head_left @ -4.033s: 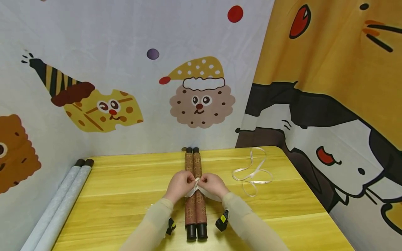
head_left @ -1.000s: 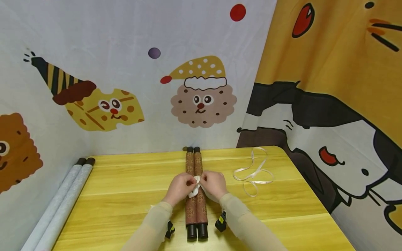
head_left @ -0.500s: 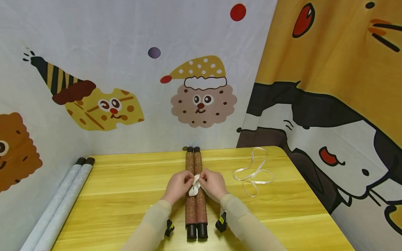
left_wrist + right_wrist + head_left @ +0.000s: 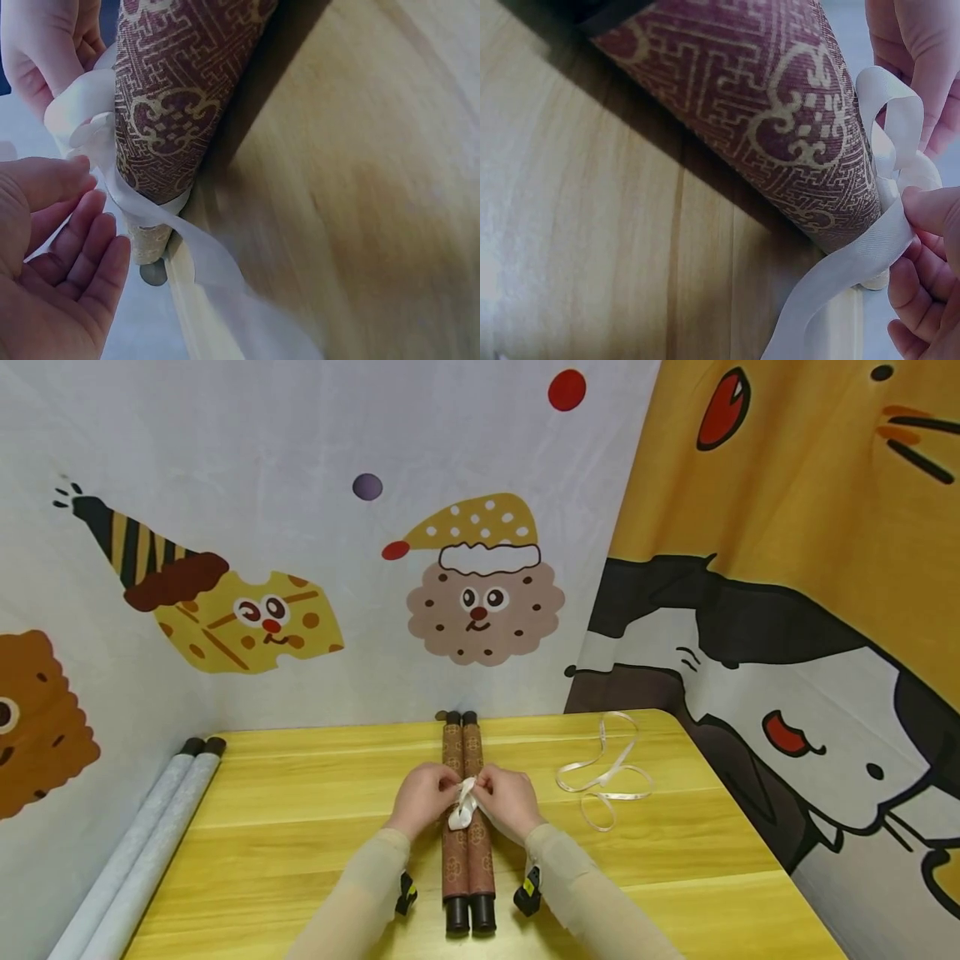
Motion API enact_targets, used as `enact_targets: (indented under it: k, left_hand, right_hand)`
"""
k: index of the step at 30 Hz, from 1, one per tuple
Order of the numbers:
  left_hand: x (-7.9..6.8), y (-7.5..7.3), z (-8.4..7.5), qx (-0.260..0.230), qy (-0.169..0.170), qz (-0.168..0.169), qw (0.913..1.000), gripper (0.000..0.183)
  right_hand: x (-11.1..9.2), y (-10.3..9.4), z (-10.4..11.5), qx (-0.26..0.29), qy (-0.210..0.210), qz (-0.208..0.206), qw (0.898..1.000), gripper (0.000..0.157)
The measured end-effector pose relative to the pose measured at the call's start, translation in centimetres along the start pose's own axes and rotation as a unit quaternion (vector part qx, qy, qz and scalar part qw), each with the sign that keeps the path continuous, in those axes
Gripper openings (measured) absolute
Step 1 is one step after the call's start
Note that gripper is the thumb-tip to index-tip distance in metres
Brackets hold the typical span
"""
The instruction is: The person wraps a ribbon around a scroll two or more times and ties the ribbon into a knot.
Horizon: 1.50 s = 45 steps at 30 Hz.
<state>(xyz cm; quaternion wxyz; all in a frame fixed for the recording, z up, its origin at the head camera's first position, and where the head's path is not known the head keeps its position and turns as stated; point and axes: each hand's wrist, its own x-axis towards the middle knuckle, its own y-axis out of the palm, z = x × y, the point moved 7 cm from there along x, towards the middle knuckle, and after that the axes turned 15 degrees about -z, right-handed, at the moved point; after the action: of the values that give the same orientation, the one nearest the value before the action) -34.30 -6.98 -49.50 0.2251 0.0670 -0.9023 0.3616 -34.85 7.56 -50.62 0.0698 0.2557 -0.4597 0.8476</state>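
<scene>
Two rolled scrolls (image 4: pixel 455 864) in brown, gold-patterned brocade lie side by side, their black ends pointing toward me and the wall. A white ribbon (image 4: pixel 462 814) passes round them, with a loop on top at mid-length. My left hand (image 4: pixel 423 797) pinches the ribbon between thumb and forefinger from the left, its other fingers loosely bent. From the right, my right hand (image 4: pixel 512 797) pinches it at the loop's base. In the right wrist view the ribbon (image 4: pixel 836 266) trails from the thumb down toward the table. The knot itself is partly hidden by fingers.
Two pale grey rolls (image 4: pixel 153 835) with black ends lie along the table's left edge. A loose, thin pinkish-white ribbon (image 4: pixel 615 768) curls at the right back. The wood-grain table (image 4: pixel 315 777) meets a cartoon-printed cloth (image 4: pixel 300 485) behind and at the sides.
Both hands stay over the middle of the scrolls. The white ribbon, earlier mostly covered by meeting fingertips, now shows a loop falling toward me. My left hand has shifted slightly away from me.
</scene>
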Motion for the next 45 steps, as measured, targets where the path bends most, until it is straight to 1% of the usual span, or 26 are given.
enact_targets:
  k: [3,6,10,16,19,21,26,29,31,34,37,39,41,42,44,45]
  left_hand:
    - [0.1,0.3,-0.1,0.001,0.004,0.01,0.9999,0.006]
    - [0.2,0.4,-0.2,-0.001,0.004,0.007,1.0,0.007]
    - [0.3,0.2,0.0,0.001,-0.012,-0.001,0.9999,0.013]
    - [0.4,-0.3,0.4,-0.002,-0.045,-0.025,0.9987,0.011]
    - [0.5,-0.4,0.7,0.003,-0.059,-0.033,0.9977,0.01]
    - [0.5,-0.5,0.7,0.003,-0.064,-0.035,0.9973,0.01]
    - [0.5,-0.8,0.6,-0.006,-0.068,-0.037,0.9969,0.01]
    - [0.4,-0.9,0.5,-0.01,-0.071,-0.036,0.9968,0.01]
    - [0.4,-0.9,0.5,-0.012,-0.074,-0.032,0.9967,0.009]
    - [0.3,-0.8,0.6,-0.018,-0.083,-0.025,0.996,0.009]
    - [0.2,-0.8,0.9,-0.028,-0.095,-0.023,0.9948,0.008]
    - [0.2,-0.9,1.0,-0.034,-0.096,-0.023,0.9945,0.008]
    - [0.2,-0.9,1.1,-0.039,-0.096,-0.023,0.9943,0.009]
    - [0.2,-1.0,1.1,-0.041,-0.093,-0.022,0.9946,0.01]
    - [0.1,-0.9,1.1,-0.044,-0.091,-0.018,0.9947,0.01]
    - [0.1,-0.9,1.2,-0.047,-0.094,-0.016,0.9943,0.011]
  right_hand:
    - [0.0,0.0,0.1,0.002,-0.003,0.0,1.0,0.014]
    - [0.0,0.0,0.2,0.005,-0.006,-0.003,1.0,0.013]
    - [0.1,-0.3,0.2,0.014,-0.009,-0.003,1.0,0.012]
    - [1.1,-1.7,0.0,0.02,-0.029,-0.025,0.999,0.011]
    - [1.8,-2.1,-0.1,0.029,-0.027,-0.028,0.999,0.008]
    - [2.3,-2.3,0.2,0.038,-0.035,-0.024,0.998,0.005]
    - [3.0,-2.5,1.1,0.069,-0.053,0.005,0.996,0.003]
    - [3.0,-2.7,2.0,0.077,-0.081,0.011,0.994,0.001]
    - [2.6,-2.8,2.6,0.073,-0.103,0.017,0.992,0.004]
    - [1.5,-2.9,3.5,0.069,-0.126,0.033,0.989,0.009]
    - [0.2,-2.6,4.3,0.047,-0.156,0.056,0.985,0.018]
    - [-0.5,-2.2,4.8,0.025,-0.188,0.066,0.98,0.028]
    - [-1.1,-1.7,5.1,-0.002,-0.223,0.072,0.972,0.038]
    - [-1.4,-1.6,5.3,-0.012,-0.237,0.074,0.969,0.041]
    - [-1.8,-1.3,5.4,-0.029,-0.26,0.073,0.962,0.042]
    - [-1.9,-1.1,5.4,-0.034,-0.266,0.073,0.961,0.039]
